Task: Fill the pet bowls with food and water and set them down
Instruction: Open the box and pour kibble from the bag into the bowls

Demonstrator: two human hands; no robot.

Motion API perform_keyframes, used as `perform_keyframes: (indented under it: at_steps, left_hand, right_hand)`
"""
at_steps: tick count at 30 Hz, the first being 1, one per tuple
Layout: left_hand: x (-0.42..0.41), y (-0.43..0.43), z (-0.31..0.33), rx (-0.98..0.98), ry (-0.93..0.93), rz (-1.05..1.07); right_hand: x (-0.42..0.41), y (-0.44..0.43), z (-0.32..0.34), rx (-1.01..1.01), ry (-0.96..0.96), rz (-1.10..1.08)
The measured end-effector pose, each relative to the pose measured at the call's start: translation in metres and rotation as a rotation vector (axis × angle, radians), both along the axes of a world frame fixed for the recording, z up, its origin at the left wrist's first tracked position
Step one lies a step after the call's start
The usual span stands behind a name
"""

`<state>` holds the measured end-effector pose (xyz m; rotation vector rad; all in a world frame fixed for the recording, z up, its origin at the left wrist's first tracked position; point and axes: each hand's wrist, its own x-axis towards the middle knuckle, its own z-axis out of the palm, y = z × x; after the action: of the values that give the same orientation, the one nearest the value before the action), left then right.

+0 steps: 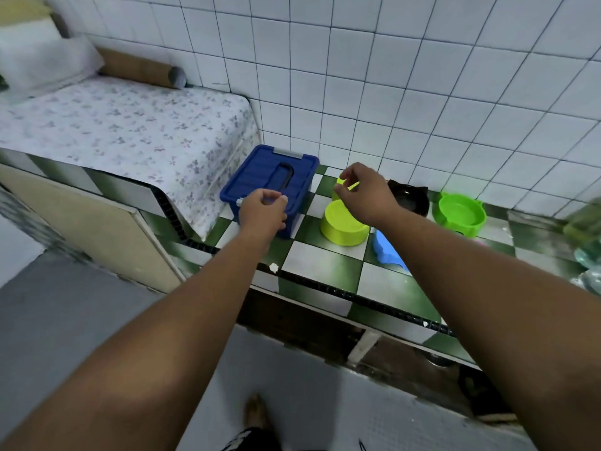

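A blue lidded plastic box (270,177) stands on the green-and-white checkered counter (322,271). My left hand (261,209) hovers over its front edge near the latch, fingers loosely curled, holding nothing. To the right, a yellow-green bowl (341,227) lies upside down, with a second yellow-green container (340,187) behind it. My right hand (364,190) hangs above these, fingers curled and empty. A black bowl (411,198), a bright green bowl (460,213) and a blue bowl (388,250), partly hidden by my right forearm, lie further right.
A floral cloth (130,125) covers the counter's left part, with a pillow (42,60) and a rolled mat (140,68) behind. White tiled wall (390,76) backs the counter. Clear plastic items (585,236) sit at the far right edge. My foot (257,415) stands on grey floor.
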<state>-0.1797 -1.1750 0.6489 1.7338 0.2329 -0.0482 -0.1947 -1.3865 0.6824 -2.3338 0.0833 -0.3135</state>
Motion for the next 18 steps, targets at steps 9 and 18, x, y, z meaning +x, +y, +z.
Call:
perform_keyframes:
  at_steps: [9, 18]
  left_hand:
    - [0.065, 0.055, -0.029, -0.027, 0.148, 0.181]
    - [0.087, 0.06, -0.047, -0.194, 0.427, 0.303]
  right_hand:
    - [0.076, 0.039, -0.002, -0.063, -0.012, 0.003]
    - [0.15, 0.06, -0.029, -0.152, 0.026, 0.008]
